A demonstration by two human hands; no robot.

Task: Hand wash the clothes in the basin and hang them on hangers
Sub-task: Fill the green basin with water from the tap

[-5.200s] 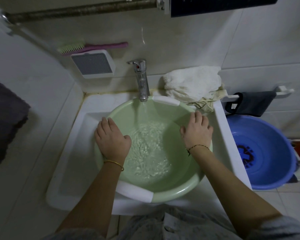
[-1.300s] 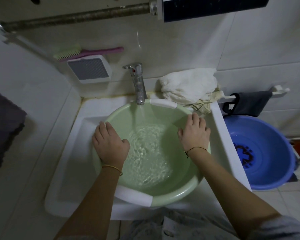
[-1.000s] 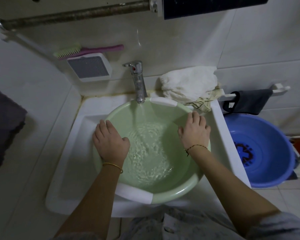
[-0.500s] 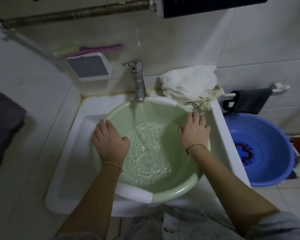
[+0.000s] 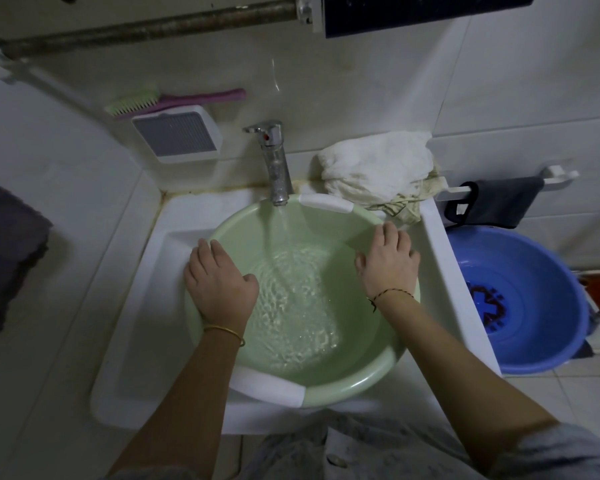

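Basin in the sink, filling under the tap, turns heavy and sloshy, so we hold its rim, left hand and right hand laid flat-fingered on opposite sides, while soft clothes wait behind, bucket beside.

I see open room over the green basin centre, between both hands. Tap and its stream block the far side; white cloth pile crowds the far-right sink corner.
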